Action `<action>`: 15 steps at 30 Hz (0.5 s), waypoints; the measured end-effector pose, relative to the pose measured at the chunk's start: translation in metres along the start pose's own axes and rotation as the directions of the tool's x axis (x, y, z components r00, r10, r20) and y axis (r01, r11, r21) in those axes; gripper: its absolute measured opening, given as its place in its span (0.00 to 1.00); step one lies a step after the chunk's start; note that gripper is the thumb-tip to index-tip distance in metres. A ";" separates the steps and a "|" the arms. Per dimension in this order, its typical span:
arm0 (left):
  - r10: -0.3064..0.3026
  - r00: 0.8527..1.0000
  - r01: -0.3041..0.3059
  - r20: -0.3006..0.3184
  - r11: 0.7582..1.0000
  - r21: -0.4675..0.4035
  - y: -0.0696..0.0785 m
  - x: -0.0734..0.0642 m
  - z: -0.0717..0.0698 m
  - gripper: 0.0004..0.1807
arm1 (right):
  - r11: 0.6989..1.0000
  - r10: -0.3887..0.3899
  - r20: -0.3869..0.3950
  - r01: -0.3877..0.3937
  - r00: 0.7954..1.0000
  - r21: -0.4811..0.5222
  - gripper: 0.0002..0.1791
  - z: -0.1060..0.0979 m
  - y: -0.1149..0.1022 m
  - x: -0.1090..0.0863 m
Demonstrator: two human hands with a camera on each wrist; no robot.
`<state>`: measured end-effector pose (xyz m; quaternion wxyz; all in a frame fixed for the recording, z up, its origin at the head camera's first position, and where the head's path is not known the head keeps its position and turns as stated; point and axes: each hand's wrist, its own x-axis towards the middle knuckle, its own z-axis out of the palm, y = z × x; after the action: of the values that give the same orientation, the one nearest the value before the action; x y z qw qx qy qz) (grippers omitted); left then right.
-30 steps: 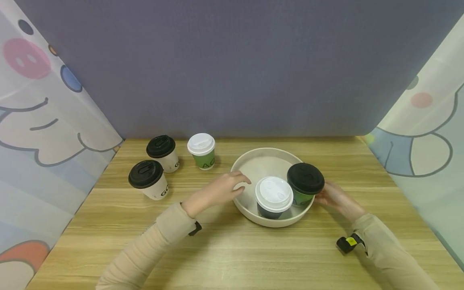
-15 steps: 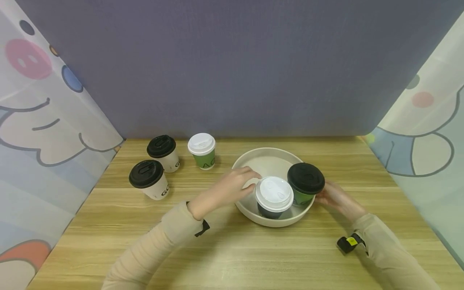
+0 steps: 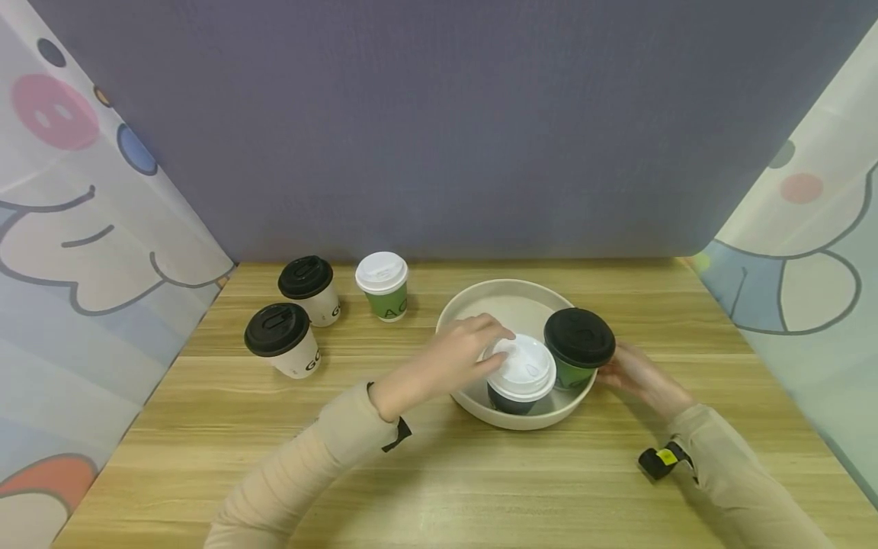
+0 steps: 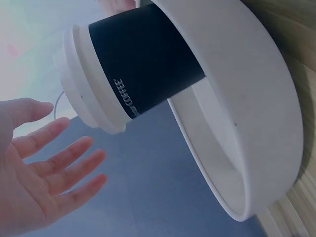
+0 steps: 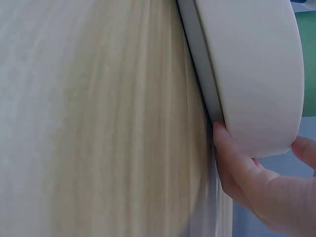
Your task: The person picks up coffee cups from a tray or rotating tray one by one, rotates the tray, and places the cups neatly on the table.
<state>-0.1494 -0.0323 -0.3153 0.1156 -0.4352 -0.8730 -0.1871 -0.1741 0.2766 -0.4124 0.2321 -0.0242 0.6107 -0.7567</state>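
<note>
"Those 2, the tray (image 3: 514, 305) and the dark cup (image 4: 123, 64): how do they look?"

"Tray's round, off-white, low-walled; it seems flat on the table (image 3: 549, 488), though its right edge is partly hidden."

"And the cup?"

"Upright inside, toward the near side, white lid (image 3: 527, 379) on, pale COFFEE lettering."

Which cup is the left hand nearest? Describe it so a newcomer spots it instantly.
On the wooden table, find the round cream tray. Inside it, nearer the left hand, stands the dark cup. It alone pairs a white lid with a dark body; the green cup beside it has a black lid.
</note>
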 end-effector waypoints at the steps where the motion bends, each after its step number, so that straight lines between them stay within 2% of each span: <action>1: -0.002 1.000 0.002 0.007 1.000 -0.001 0.002 0.001 0.000 0.13 | 1.000 0.003 0.000 -0.003 1.000 0.005 0.11 0.000 0.000 0.000; 6: -0.034 0.997 0.032 0.063 0.999 0.018 0.011 0.006 0.000 0.15 | 1.000 0.011 0.004 -0.011 1.000 0.020 0.09 -0.001 -0.001 0.003; 15: -0.035 0.991 0.024 0.131 0.996 0.089 0.023 0.010 0.003 0.19 | 0.998 0.010 0.026 -0.012 1.000 0.057 0.12 -0.002 0.000 0.004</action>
<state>-0.1374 -0.0110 -0.3094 0.0734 -0.4282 -0.8925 -0.1210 -0.1780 0.2767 -0.4136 0.2446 -0.0239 0.5858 -0.7723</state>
